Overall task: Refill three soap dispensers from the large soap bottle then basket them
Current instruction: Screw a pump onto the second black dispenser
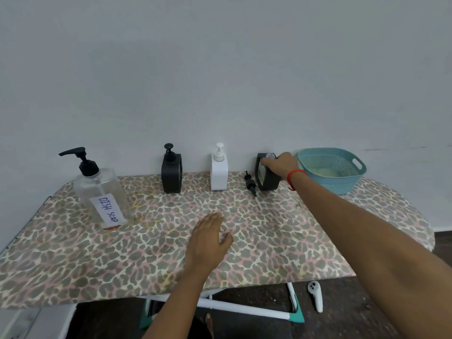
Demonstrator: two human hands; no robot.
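Step looks like refill prep. Right hand [281, 165] fingers clamped on pumpless black dispenser [267, 179] beside basket [342, 184]; pump [250, 184] lies alongside. Left hand [208, 238] flat on bench [293, 241], fingers straight. Next likely: fetch dish soap bottle [97, 189], far left.

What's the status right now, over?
Left hand open, low over table. Right hand grips uncapped black dispenser. Pump lies beside it, not blocking.

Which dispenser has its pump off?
The rightmost black dispenser, gripped by the right hand; its pump lies beside it. The white dispenser and left black dispenser have theirs on.
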